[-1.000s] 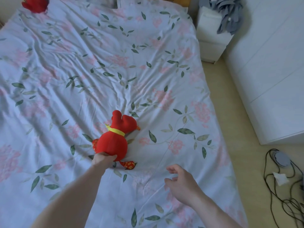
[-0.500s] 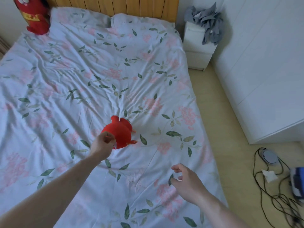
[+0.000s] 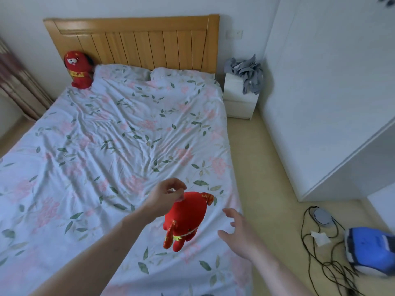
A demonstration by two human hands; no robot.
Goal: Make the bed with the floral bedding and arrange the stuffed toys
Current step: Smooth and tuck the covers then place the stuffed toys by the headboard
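The floral duvet (image 3: 119, 146) lies spread over the bed, wrinkled, with two floral pillows (image 3: 154, 73) at the wooden headboard (image 3: 136, 39). My left hand (image 3: 164, 197) is shut on a small red stuffed toy (image 3: 183, 218), which hangs upside down above the duvet near the bed's right edge. My right hand (image 3: 237, 231) hovers open just right of the toy, not touching it. A larger red stuffed toy (image 3: 79, 69) sits upright in the far left corner against the headboard.
A white nightstand (image 3: 239, 99) with a grey garment (image 3: 248, 73) stands right of the headboard. A white wardrobe (image 3: 329, 103) lines the right wall. Black cables (image 3: 320, 253), a round grey device and a blue object (image 3: 372, 251) lie on the floor at right. A curtain (image 3: 15, 82) hangs at left.
My left hand lifted the small red toy off the duvet and carried it to the right; it now dangles upside down. The view tilted up, showing the headboard.
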